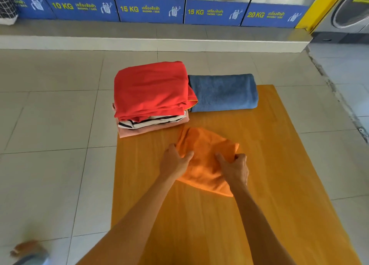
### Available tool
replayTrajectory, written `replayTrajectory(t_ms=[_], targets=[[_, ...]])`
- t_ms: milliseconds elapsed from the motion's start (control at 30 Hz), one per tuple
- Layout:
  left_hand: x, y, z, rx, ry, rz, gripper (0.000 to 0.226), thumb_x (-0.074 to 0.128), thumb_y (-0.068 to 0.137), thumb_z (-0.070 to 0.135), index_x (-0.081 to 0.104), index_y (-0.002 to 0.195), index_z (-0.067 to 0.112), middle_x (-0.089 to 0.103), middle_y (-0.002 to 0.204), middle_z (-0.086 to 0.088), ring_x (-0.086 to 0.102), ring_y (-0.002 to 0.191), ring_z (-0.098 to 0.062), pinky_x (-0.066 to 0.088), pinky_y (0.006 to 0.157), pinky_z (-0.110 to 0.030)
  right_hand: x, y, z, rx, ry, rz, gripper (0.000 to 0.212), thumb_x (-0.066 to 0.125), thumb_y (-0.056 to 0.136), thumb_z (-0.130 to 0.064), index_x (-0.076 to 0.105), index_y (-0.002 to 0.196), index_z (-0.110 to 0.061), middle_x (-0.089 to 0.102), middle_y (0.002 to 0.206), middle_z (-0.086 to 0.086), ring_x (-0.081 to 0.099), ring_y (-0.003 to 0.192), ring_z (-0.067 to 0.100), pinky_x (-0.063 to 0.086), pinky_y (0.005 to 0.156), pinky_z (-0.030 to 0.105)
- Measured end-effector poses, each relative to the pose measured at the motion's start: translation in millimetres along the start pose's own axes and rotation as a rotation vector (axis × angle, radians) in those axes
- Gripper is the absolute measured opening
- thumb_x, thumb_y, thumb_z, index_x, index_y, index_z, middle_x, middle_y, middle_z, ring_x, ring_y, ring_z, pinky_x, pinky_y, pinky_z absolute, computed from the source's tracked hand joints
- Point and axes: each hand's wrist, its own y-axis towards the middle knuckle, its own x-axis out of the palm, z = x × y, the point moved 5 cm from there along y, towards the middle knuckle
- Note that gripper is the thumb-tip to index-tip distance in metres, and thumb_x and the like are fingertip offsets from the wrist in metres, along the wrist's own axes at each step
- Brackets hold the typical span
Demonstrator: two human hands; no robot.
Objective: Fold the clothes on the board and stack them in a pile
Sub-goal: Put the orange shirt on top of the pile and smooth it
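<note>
An orange cloth (203,144) lies partly folded in the middle of the wooden board (269,164). My left hand (175,162) grips its left edge and my right hand (235,168) pinches its right edge. At the board's far left corner stands a pile (149,97) of folded clothes: a red garment on top, a striped one under it, a pink one at the bottom. A folded blue towel (223,93) lies beside the pile on the right, touching it.
The board rests on a tiled floor (50,125). A row of washing machines with blue labelled panels (149,9) stands on a raised step at the back. A blurred brown and grey object (28,250) is at the bottom left.
</note>
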Motion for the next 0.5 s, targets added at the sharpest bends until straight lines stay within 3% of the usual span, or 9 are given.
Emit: replayTrajectory(t_ms=[133, 267, 367, 500], targets=[[-13, -30, -44, -0.111, -0.072, -0.066, 0.064, 0.054, 0.084, 0.065, 0.057, 0.121, 0.012, 0.062, 0.121, -0.009, 0.06, 0.107, -0.03, 0.047, 0.083, -0.036, -2, -27, 25, 0.199, 0.251, -0.174, 0.042, 0.081, 0.077, -0.048, 0.07, 0.096, -0.013, 0.075, 0.093, 0.008, 0.073, 0.086, 0.029, 0.061, 0.08, 0.048], [-23, -62, -79, -0.238, -0.236, -0.104, 0.057, 0.051, 0.082, 0.072, 0.055, 0.112, 0.023, 0.057, 0.119, -0.004, 0.056, 0.102, -0.026, 0.043, 0.085, -0.036, 4, -66, 30, 0.291, 0.584, -0.44, 0.02, 0.077, 0.089, -0.02, 0.072, 0.104, -0.008, 0.078, 0.096, 0.014, 0.075, 0.083, 0.029, 0.062, 0.068, 0.041], [-29, -74, -99, -0.297, -0.354, -0.041, 0.074, 0.053, 0.082, 0.068, 0.048, 0.135, 0.017, 0.055, 0.134, -0.009, 0.055, 0.118, -0.034, 0.046, 0.097, -0.045, 9, -76, 32, 0.145, 0.589, -0.515, 0.03, 0.074, 0.091, -0.019, 0.066, 0.119, -0.014, 0.075, 0.11, 0.012, 0.074, 0.094, 0.03, 0.063, 0.072, 0.043], [-40, -83, -108, -0.364, -0.485, 0.047, 0.078, 0.052, 0.084, 0.068, 0.042, 0.141, 0.015, 0.051, 0.139, -0.012, 0.053, 0.121, -0.038, 0.044, 0.102, -0.05, 28, -88, 32, 0.031, 0.352, -0.652, 0.045, 0.075, 0.09, -0.017, 0.052, 0.129, -0.021, 0.068, 0.116, 0.005, 0.069, 0.104, 0.025, 0.061, 0.086, 0.046]])
